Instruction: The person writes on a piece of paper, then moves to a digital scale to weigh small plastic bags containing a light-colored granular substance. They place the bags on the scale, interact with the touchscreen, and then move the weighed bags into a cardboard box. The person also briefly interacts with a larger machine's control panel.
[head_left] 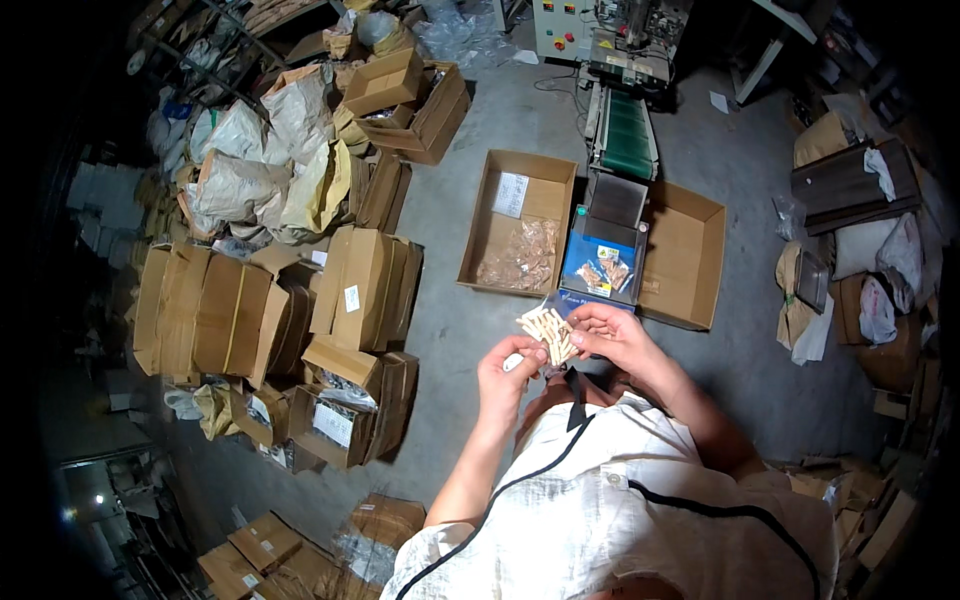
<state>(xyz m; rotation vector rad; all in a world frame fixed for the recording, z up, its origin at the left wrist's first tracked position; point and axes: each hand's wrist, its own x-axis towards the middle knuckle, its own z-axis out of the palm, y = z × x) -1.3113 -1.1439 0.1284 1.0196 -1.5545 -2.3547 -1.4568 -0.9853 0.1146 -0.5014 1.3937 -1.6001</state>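
Pinching one clear packet of pale dowels (547,333) between left hand (508,368) and right hand (617,337), both angled inward; facing two open cardboard boxes (552,198), left and right.

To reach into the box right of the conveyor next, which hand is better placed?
Probably the right hand: it is nearer the box, while the left hand is across the pale sticks. Both hold the sticks, though.
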